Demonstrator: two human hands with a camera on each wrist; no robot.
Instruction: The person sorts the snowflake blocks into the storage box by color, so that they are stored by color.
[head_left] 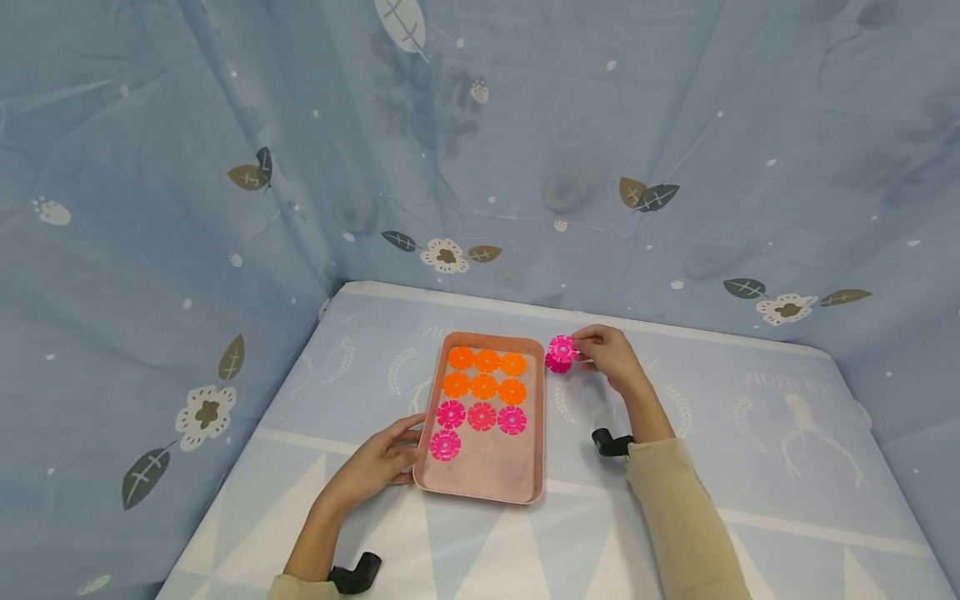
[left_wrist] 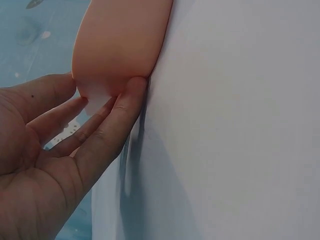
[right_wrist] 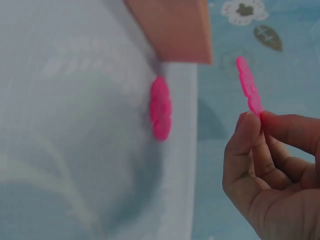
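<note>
A pink tray lies on the table with rows of flower-shaped discs: orange ones at the far end and pink ones nearer. My left hand grips the tray's left side wall; the left wrist view shows thumb and fingers at its edge. Just past the tray's far right corner, my right hand pinches a pink flower-shaped disc between thumb and forefinger, raised above the table. Partly hidden beneath that one in the head view, another pink disc lies on the table beside the tray.
Patterned cloth hangs behind and to the left of the table. A pale printed cover spreads over the tabletop. Black wrist fittings show at both forearms.
</note>
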